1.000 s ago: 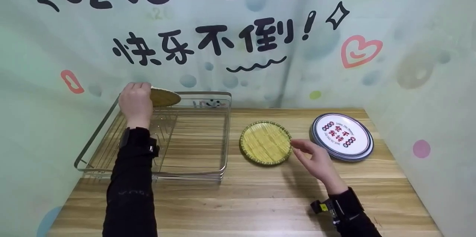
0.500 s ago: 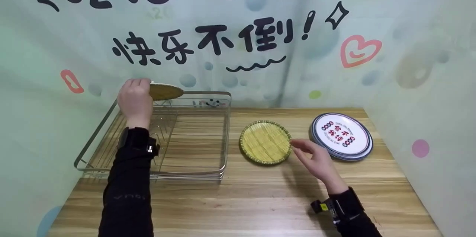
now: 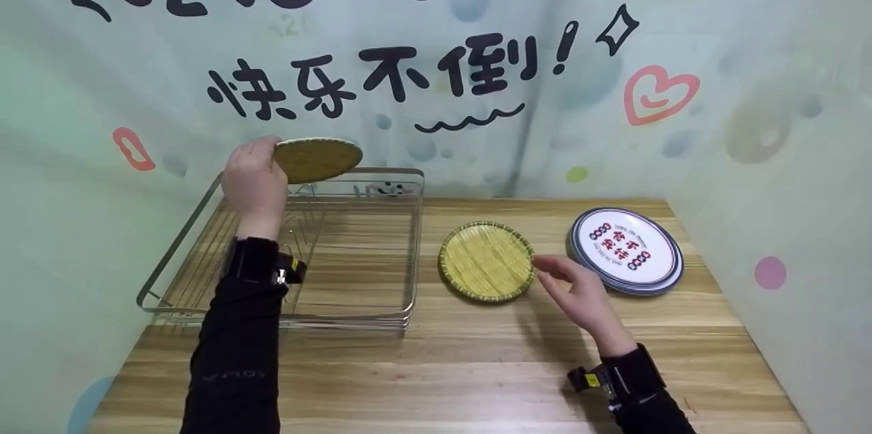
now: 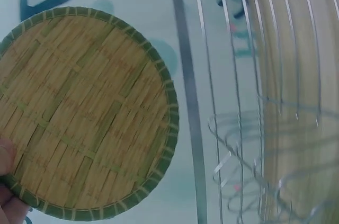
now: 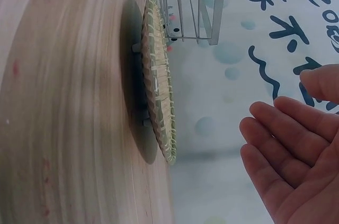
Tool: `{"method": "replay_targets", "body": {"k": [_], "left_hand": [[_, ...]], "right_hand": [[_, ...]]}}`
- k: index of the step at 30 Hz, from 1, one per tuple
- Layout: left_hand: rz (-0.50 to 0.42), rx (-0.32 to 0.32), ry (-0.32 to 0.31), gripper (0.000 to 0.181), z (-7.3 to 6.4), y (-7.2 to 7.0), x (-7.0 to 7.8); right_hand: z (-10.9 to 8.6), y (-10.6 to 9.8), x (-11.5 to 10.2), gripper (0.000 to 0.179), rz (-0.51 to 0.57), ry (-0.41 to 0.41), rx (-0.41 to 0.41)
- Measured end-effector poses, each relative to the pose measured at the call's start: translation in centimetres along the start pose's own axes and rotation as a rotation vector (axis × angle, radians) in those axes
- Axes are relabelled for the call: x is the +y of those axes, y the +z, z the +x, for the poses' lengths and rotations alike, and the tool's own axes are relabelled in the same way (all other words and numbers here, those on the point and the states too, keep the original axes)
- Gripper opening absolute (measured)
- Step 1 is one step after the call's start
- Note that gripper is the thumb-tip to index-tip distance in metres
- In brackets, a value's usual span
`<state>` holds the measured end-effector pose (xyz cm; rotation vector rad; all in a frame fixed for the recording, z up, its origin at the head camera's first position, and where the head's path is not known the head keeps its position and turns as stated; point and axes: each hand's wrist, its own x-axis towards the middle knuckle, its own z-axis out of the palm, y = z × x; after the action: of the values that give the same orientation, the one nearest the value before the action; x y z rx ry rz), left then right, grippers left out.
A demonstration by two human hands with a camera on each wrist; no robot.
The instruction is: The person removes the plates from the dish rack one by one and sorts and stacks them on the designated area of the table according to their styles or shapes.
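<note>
My left hand point(image 3: 255, 182) pinches the edge of a round woven bamboo tray point(image 3: 320, 159) above the back of the wire rack point(image 3: 413, 250). In the left wrist view the held tray point(image 4: 90, 118) shows its flat woven face and green stitched rim, with fingertips point(image 4: 6, 158) at its lower left edge. A second bamboo tray point(image 3: 486, 261) rests flat on the table. Beside its right edge my right hand point(image 3: 579, 294) is held with fingers extended and nothing in it. The right wrist view shows that hand's palm point(image 5: 296, 155) apart from the second tray point(image 5: 159, 81).
Several white plates point(image 3: 627, 246) with blue rims and red lettering are stacked on the right of the wooden table point(image 3: 463, 373). A printed cloth backdrop point(image 3: 722, 32) stands behind the table and along both sides. Thin wire dividers point(image 4: 238, 155) stand inside the rack.
My left hand has lifted the bamboo tray up and slightly right, turning more of its underside into view. The right hand, table tray and plates have stayed in place.
</note>
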<state>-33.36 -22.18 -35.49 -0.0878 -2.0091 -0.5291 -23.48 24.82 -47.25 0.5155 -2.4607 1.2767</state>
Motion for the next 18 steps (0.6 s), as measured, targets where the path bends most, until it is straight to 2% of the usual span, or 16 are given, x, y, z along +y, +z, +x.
{"method": "replay_targets", "body": {"k": [6,13,18], "left_hand": [[-0.1,0.004,-0.074,0.022,-0.6,-0.1,0.6],[-0.156,0.001,-0.132,0.02,-1.2,-0.6,1.5],[-0.216,0.002,-0.207,0.017,-1.5,-0.9,2.1]], "right_hand": [[0.1,0.1,-0.2,0.028,0.014,-0.011,0.004],[0.1,0.2,-0.4,0.028,0.006,-0.022,0.004],[0.2,0.2,-0.4,0.028,0.009,-0.016,0.006]]}}
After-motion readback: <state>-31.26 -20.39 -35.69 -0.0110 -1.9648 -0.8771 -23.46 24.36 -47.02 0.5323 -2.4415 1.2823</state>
